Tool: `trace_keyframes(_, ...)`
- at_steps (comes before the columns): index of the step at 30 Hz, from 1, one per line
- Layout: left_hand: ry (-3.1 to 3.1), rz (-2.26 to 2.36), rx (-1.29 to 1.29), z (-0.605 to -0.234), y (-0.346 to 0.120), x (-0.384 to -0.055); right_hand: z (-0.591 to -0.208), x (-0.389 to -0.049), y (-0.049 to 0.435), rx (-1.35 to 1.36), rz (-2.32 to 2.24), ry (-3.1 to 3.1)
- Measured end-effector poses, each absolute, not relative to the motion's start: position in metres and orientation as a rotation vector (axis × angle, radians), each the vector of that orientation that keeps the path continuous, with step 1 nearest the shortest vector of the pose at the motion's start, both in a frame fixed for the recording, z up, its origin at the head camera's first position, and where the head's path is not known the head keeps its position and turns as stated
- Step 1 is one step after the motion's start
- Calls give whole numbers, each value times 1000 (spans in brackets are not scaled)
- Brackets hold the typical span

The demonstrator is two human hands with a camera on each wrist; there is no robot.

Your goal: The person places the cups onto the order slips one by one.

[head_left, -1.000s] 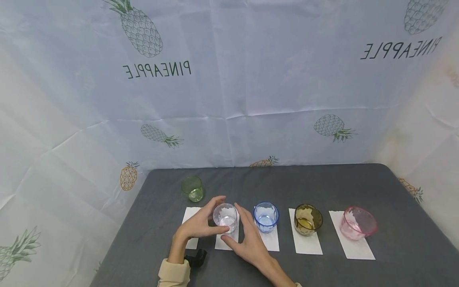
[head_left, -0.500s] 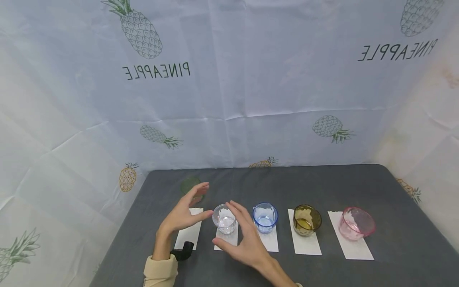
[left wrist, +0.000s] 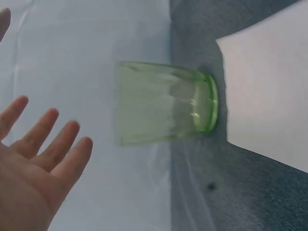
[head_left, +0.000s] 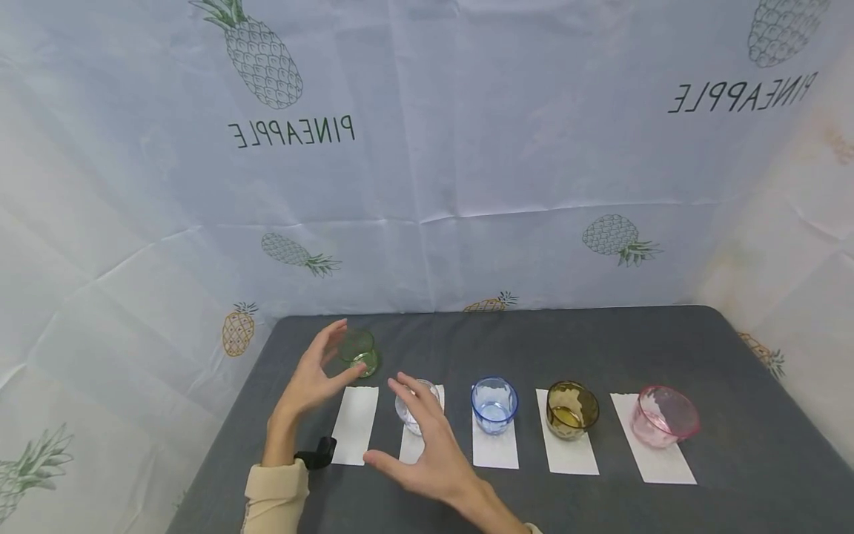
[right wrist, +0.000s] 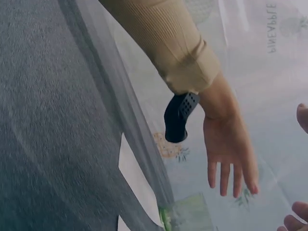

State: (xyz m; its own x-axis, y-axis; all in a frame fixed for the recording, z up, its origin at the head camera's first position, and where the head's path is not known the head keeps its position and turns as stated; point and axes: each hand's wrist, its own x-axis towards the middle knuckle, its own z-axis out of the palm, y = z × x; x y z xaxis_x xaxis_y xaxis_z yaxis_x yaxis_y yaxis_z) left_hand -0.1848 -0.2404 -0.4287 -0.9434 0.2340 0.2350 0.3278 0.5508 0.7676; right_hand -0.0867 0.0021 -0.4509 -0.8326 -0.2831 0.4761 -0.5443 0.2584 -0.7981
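A green glass cup [head_left: 363, 362] stands at the back left of the table, just beyond a white paper strip [head_left: 356, 425]. My left hand [head_left: 315, 378] is spread beside it, thumb and fingertips overlapping the cup in the head view. In the left wrist view a gap shows between the fingers and the green cup [left wrist: 163, 103]. My right hand [head_left: 427, 452], fingers apart and holding nothing, hovers in front of a clear glass cup [head_left: 404, 414], partly hiding it. That clear cup sits on its own paper strip. The left hand [right wrist: 228, 144] also shows in the right wrist view.
To the right stand a blue cup [head_left: 494, 406], an amber cup [head_left: 571, 410] and a pink cup [head_left: 665, 417], each on a white paper strip. The dark grey table [head_left: 640, 341] backs onto a pineapple-print curtain [head_left: 507, 148]. A black wrist camera [head_left: 319, 454] is on my left wrist.
Both hands have come away from the clear cup, which stays on its strip. The left hand has moved left and back to the green cup; the right has shifted left.
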Motion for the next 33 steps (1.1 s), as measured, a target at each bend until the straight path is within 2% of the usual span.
trace_keyframes(13,-2723,-1315,-347,-446,-249,-202,-471,-79,-38,946,1514,-2411)
trace_keyframes(33,-2730,-1348,-272,-466,-247,-210,-517,-92,-64,851,1317,-2694)
